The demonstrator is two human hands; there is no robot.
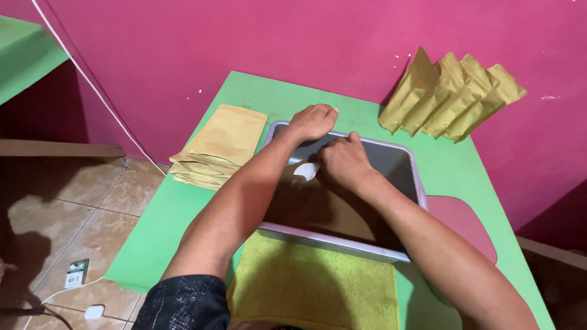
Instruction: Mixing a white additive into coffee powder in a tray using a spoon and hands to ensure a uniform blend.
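a yellow towel [312, 287] lies at the near edge of the green tabletop [165, 226]. past it, a grey tray [342, 242]. right hand [343, 162] reaches into it, fingers curled by a white scoop [306, 171]; whether they hold it, cannot tell. left hand [313, 120] grips the tray's far rim. brown pouches [223, 143] lie left, and more pouches [449, 98] lean at the far right corner.

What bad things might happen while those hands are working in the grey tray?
The left hand grips the far rim of the grey tray, so it might tip or slide on the green table. The right hand is at a small white scoop and could flick out whatever it lifts. The filled brown pouches only lean on the pink wall, so a bump may topple them.
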